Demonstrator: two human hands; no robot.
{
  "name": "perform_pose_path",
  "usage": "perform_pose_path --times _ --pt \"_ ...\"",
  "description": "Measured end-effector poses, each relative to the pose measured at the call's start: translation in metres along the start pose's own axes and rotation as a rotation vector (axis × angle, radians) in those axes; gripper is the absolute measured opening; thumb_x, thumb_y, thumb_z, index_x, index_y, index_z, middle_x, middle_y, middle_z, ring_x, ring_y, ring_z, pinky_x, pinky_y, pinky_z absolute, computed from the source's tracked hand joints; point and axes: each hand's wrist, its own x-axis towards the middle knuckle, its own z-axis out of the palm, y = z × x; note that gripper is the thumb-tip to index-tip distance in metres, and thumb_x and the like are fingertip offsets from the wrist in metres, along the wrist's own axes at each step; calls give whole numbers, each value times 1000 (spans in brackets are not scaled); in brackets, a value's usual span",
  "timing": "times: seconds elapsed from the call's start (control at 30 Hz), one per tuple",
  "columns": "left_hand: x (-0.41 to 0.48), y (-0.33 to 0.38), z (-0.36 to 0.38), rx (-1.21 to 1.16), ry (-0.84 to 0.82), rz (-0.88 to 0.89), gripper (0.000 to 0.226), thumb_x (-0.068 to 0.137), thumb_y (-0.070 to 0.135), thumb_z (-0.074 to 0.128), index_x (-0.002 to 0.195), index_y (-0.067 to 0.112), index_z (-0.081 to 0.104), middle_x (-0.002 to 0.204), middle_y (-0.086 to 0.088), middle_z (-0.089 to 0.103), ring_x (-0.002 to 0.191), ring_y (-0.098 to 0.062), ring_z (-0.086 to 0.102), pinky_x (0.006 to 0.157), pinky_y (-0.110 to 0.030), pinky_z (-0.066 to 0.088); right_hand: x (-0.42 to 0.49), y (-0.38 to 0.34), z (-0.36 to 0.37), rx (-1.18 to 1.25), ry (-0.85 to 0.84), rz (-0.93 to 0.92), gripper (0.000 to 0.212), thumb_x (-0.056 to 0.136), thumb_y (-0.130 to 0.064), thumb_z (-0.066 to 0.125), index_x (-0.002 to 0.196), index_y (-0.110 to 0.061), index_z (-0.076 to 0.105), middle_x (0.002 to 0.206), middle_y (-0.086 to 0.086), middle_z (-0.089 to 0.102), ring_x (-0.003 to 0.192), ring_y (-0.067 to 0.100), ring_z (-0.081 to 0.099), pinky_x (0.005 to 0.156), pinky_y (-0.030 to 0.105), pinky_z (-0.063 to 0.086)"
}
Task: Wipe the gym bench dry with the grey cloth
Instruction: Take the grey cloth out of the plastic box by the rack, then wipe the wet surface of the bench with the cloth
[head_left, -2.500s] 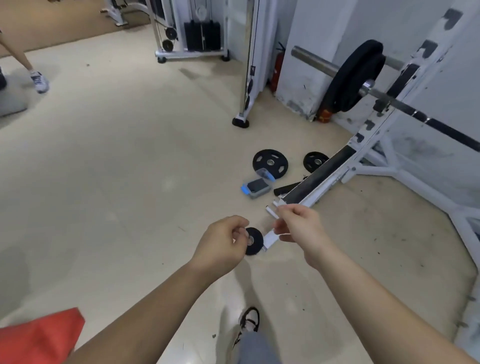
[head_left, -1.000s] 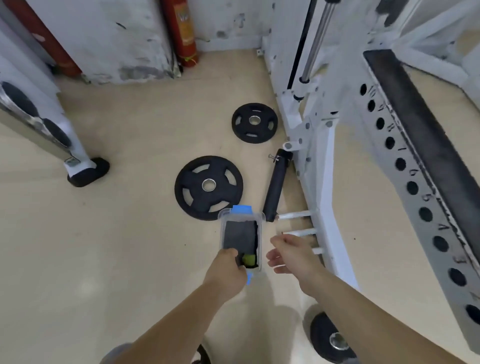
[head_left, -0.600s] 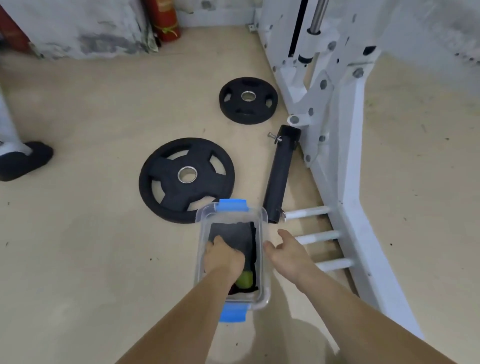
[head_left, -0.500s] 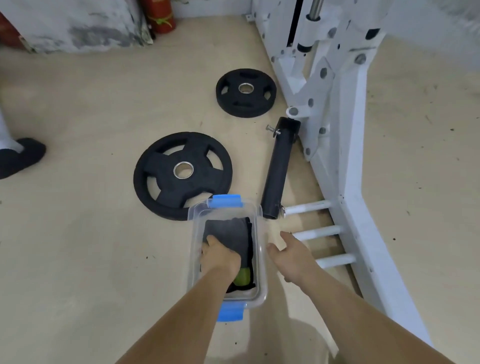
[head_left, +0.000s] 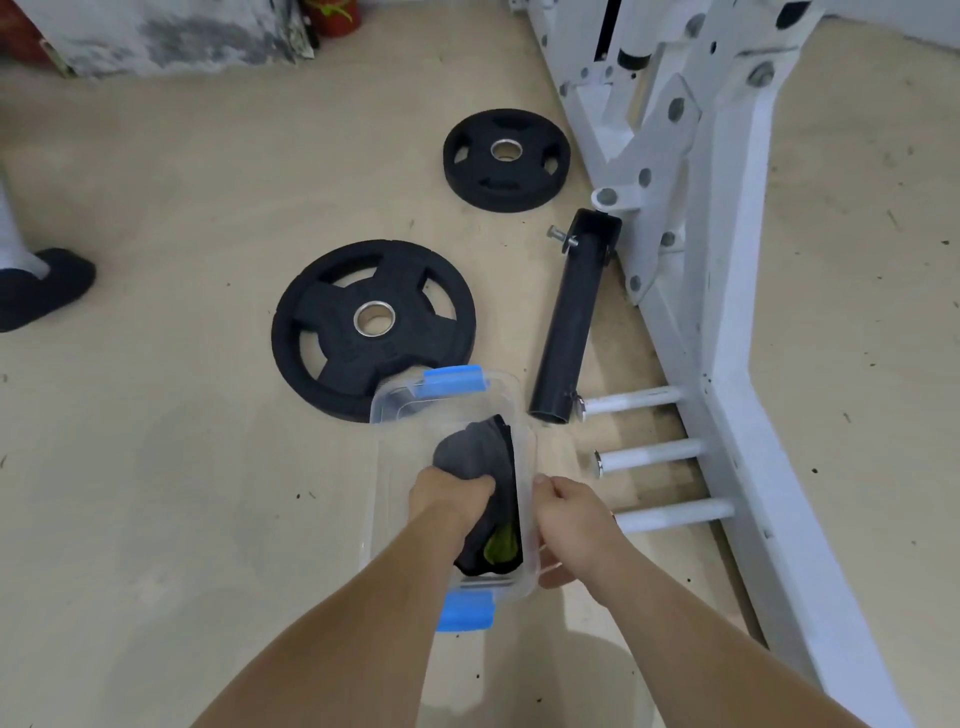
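- Our left hand (head_left: 449, 496) was down inside the clear plastic box (head_left: 382, 413); its fingers were curled round a bunched part of the grey cloth (head_left: 467, 452); the cloth was partly raised, but it was not yet out of the box.
- Our right hand (head_left: 569, 525) gripped the right wall of the box near its nearer end, with the thumb at the rim and the fingers outside; the box stood on the floor (head_left: 156, 467).
- Beside the grey cloth we saw a black cloth (head_left: 511, 483) and something green (head_left: 501, 543); whether they were caught in the grey one, we could not tell.
- We judged the step in hand to be the taking out of the cloth; no wiping was begun; the padded top of the bench was not in view, only a white frame (head_left: 727, 312) at the right.
- To do it well, we thought the left hand should lift straight up and slowly, so that the grey cloth alone came; if the black one followed, a small shake over the box should free it.
- The right hand should press the box down until the cloth passed the rim; the box looked light and could tip with the pull.
- The far end of the box was against or upon a large weight plate (head_left: 363, 322), we could not tell which; a black tube (head_left: 571, 322) lay just beside; we should mind both when rising.
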Motion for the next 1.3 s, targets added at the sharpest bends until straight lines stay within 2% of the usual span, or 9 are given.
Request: perform_pose_path --times 0.1,0.27,0.4,0.57,0.7,0.87,0.97,1.13,1.3 --pt "-20 14 -7 -96 -70 -1 45 66 38 72 103 12 65 96 -9 70 87 -29 65 78 -39 57 0 -4 -5 -13 46 21 59 101 -60 25 114 -17 63 110 13 70 98 35 69 80 51 64" --pt "-91 49 -39 -152 -143 129 29 73 24 68 100 15 67 91 -7 71 84 -24 67 77 -38 57 -46 -39 -30 3 166 -148 54 107 -46 39 150 -14 47 143 9 60 128 27 57 103 36 44" --pt "-200 99 -97 -209 -201 228 17 77 13 69 94 16 64 86 -11 70 81 -29 67 69 -38 54 -142 -85 -75 352 115 -185 41 103 -47 53 129 -17 61 110 -7 67 100 9 64 90 27 51" --pt "-378 169 -169 -369 -436 267 36 76 12 72 111 14 70 104 -16 77 93 -35 75 73 -45 62 -301 -139 -163 548 -92 -108 59 84 -66 70 119 -19 73 111 1 81 104 20 76 98 42 59" --pt "-519 210 -214 -362 -611 252 36 88 11 67 123 14 67 114 -14 76 104 -34 74 88 -51 60 -445 -167 -234 651 -148 -134 57 85 -62 73 121 -17 76 114 4 81 110 23 75 100 41 57" --pt "-680 232 -235 -252 -748 276 29 98 27 61 126 21 67 115 -9 76 101 -32 75 94 -64 51 -609 -158 -295 762 -50 -96 48 91 -54 71 122 -18 75 113 4 81 108 24 76 99 43 58" --pt "-751 231 -233 -272 -857 218 42 104 46 43 129 21 66 125 -11 73 113 -34 70 98 -53 49 -689 -135 -324 846 99 -96 41 96 -51 65 121 -20 74 108 -1 82 99 18 79 79 34 62" --pt "-818 198 -206 21 -716 424 15 98 14 60 110 22 67 114 -6 75 92 -16 73 80 -40 56 -793 -75 -347 1047 368 -58 43 98 -50 64 117 -13 73 104 5 82 90 22 80 63 30 61" --pt "-911 165 -161 298 -941 642 24 95 18 67 116 28 62 115 6 66 83 3 70 57 -9 50 -883 4 -345 1316 602 -15 52 94 -49 70 123 -5 68 117 18 77 107 35 75 90 49 62"
